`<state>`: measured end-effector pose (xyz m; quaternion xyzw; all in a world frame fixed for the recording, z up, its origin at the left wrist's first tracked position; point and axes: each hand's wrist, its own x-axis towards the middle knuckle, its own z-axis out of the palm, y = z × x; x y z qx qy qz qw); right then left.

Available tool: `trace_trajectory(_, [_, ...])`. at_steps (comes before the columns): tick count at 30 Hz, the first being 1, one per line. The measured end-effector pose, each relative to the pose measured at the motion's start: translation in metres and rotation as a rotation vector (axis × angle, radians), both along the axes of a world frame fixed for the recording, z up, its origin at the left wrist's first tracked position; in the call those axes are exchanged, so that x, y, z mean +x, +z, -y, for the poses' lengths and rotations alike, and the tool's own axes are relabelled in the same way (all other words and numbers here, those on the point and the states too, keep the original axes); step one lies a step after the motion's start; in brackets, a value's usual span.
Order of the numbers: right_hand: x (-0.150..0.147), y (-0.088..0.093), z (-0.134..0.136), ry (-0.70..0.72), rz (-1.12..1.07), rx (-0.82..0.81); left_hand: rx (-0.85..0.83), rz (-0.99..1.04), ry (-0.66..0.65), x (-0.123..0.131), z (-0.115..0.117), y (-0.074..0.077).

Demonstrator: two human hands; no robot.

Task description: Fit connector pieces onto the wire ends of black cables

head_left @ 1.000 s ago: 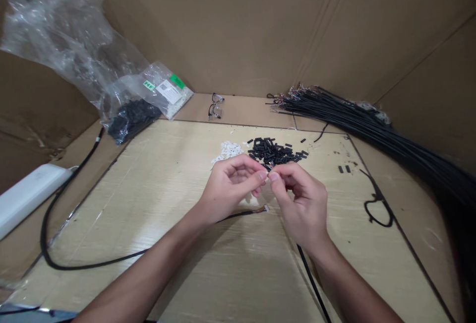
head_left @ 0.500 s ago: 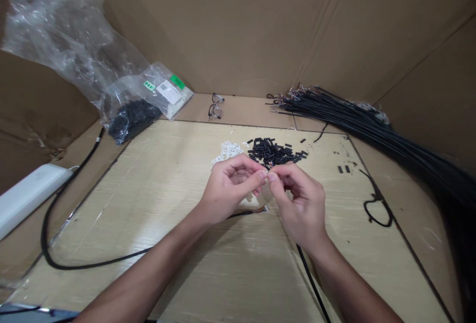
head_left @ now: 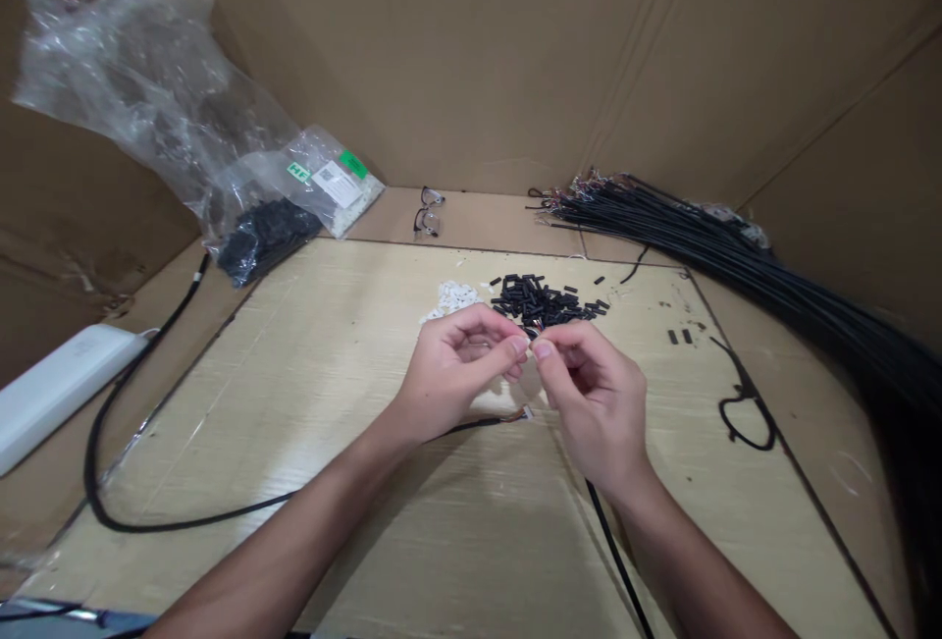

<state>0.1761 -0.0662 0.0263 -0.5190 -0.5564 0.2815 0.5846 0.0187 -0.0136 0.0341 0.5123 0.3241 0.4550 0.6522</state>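
1. From my remote seat, I see barely any change over the last second: both hands hold the same place and the view has shifted only slightly. I take that to mean the fine fingertip work is unfinished.
2. My left hand (head_left: 452, 369) pinches a small white piece (head_left: 530, 345) between thumb and forefinger; it is mostly hidden, so I could be misreading it.
3. My right hand (head_left: 600, 396) pinches coloured wires (head_left: 537, 325) at almost the same spot, above the table (head_left: 456, 531) and just this side of the black pile. One black cable (head_left: 618, 556) runs down beneath that wrist.
4. I count one white connector (head_left: 528, 413) lying below the hands, on a wired cable end.
5. I count two black sleeves (head_left: 680, 336) apart at right, two clear bags (head_left: 269, 227) and one cable bundle (head_left: 699, 237).
6. The black pile (head_left: 541, 300) and white pile (head_left: 454, 295) overlap too much for me to count.
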Motion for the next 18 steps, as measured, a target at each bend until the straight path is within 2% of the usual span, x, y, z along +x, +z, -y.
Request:
trace_trajectory(14, [0.0030, -0.0021, -0.0006, -0.002, 0.085, 0.086, 0.078, -0.084, 0.052, 0.0014, 0.0058, -0.0025])
trace_trajectory(18, [0.0028, -0.0024, 0.0001, -0.007, 0.078, 0.072, 0.047, -0.072, 0.061, 0.0020, 0.0058, -0.0022])
